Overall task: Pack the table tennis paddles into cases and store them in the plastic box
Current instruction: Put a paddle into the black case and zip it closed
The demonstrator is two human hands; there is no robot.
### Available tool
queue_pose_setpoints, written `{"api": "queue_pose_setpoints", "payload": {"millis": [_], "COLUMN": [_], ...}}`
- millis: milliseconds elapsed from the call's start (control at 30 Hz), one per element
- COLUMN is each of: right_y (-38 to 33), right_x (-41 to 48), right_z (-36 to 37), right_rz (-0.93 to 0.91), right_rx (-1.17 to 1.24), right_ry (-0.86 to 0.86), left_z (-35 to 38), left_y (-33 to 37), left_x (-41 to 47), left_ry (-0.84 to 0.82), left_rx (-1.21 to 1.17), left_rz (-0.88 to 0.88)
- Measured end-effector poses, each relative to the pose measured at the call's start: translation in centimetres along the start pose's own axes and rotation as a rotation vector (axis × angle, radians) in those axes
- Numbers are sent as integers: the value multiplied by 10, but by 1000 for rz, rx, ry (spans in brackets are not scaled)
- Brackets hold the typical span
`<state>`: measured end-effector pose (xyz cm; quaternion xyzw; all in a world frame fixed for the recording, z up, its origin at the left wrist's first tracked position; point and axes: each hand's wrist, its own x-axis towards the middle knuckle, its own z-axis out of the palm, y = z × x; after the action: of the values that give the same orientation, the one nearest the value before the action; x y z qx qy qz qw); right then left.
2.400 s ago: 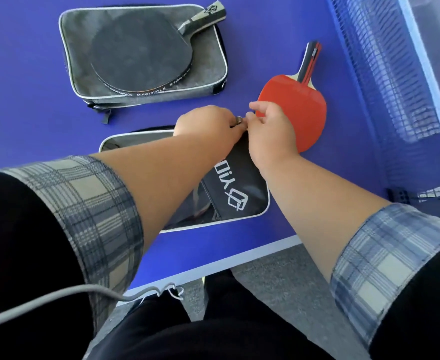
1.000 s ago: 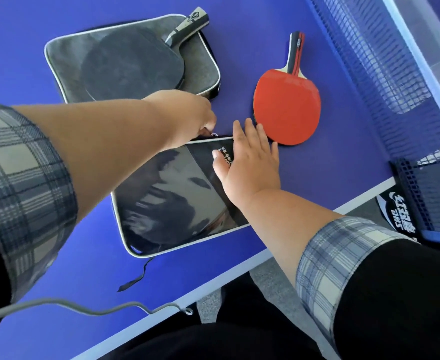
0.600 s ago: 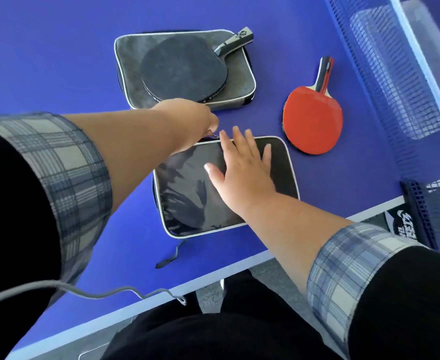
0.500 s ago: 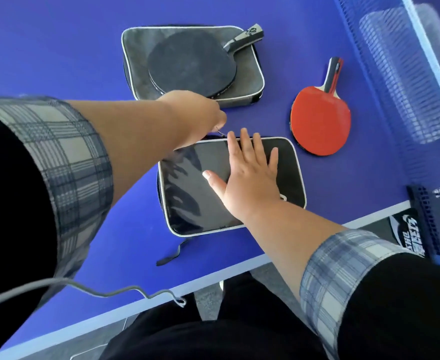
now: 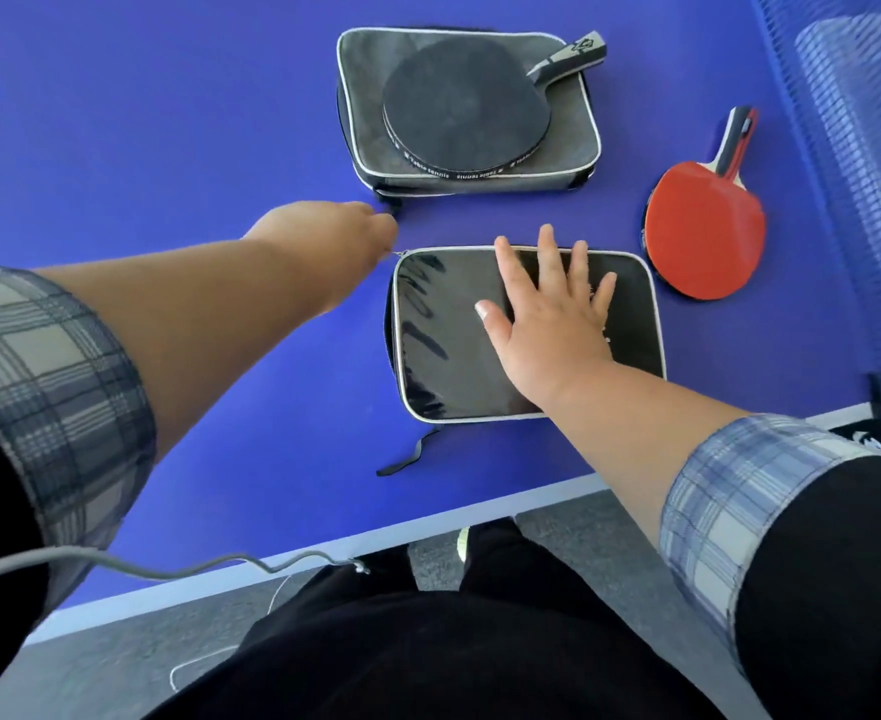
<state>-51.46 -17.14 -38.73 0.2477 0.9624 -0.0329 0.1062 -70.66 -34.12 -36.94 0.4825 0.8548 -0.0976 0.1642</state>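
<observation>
A glossy black paddle case (image 5: 443,345) lies flat near the table's front edge. My right hand (image 5: 547,314) presses on its top with fingers spread. My left hand (image 5: 334,231) is closed at the case's far-left corner, pinching the small zipper pull (image 5: 399,253). Behind it a grey case (image 5: 365,96) lies with a black paddle (image 5: 464,111) resting on top, handle pointing right. A red paddle (image 5: 703,236) lies on the table to the right of the black case.
The blue table (image 5: 168,122) ends in a white front edge (image 5: 428,532). The blue net (image 5: 864,148) runs along the right side, with a clear plastic box (image 5: 854,70) seen through it. A black strap (image 5: 407,457) trails from the black case.
My left hand has drawn the zipper pull leftward along the far edge to the case's far-left corner. My right hand stays flat on the case. The view has shifted.
</observation>
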Motion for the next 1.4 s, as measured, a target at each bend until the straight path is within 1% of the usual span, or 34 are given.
{"api": "queue_pose_setpoints", "payload": {"millis": [67, 133, 233, 333, 500, 633, 733, 1033, 1167, 1300, 1400], "right_y": [-7, -11, -11, -11, -11, -9, -10, -10, -9, -9, -9], "right_x": [-1, -1, 1, 3, 3, 3, 4, 7, 6, 6, 5], "right_z": [-1, 1, 4, 4, 5, 7, 8, 13, 12, 8, 8], "right_rz": [-137, -190, -141, -134, -133, -135, -144, -144, -148, -145, -148], "right_rx": [-25, -68, -86, -92, -85, -73, -39, -22, -9, -7, -2], "right_ry": [1, -26, -11, -4, 4, 20, 29, 56, 54, 38, 40], "left_z": [4, 10, 23, 36, 52, 58, 56, 55, 56, 61, 64], "left_y": [2, 4, 11, 24, 57, 73, 84, 110, 113, 112, 116], "left_x": [-4, -11, -33, -61, -98, -114, -124, -141, -143, -144, -143], "left_ry": [31, 57, 87, 115, 76, 96, 76, 111, 131, 96, 109], "left_rx": [-39, -65, -101, -151, -239, -323, -365, -393, -410, -385, -398], "left_rz": [-31, -52, -59, -70, -121, -213, -244, -346, -346, -269, -242]}}
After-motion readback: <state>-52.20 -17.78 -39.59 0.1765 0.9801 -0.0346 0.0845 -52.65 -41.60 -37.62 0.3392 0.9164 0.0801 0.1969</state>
